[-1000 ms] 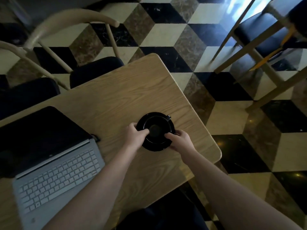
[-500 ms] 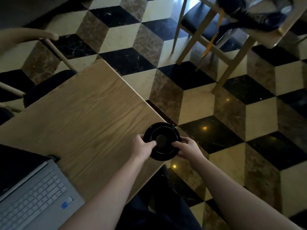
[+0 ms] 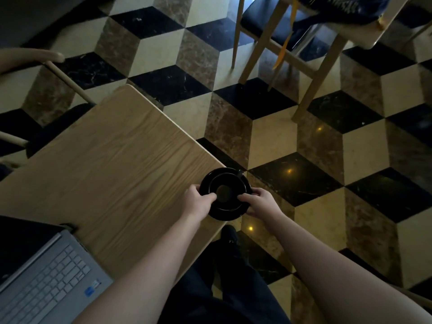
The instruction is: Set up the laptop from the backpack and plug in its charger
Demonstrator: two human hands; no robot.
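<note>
Blue sticker (image 3: 90,291) on silver laptop (image 3: 46,284) is too small to read.

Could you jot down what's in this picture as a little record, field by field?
Held item: black cup on a black round saucer, at the table's edge, partly over the floor
Left hand: grips the saucer's left side
Right hand: grips its right side
Surface: light wooden table
Laptop: open silver laptop with pale keys, lower left on the table
Floor: black, cream and brown cube-pattern tiles
Charger: none visible

No readable text anywhere.
</note>
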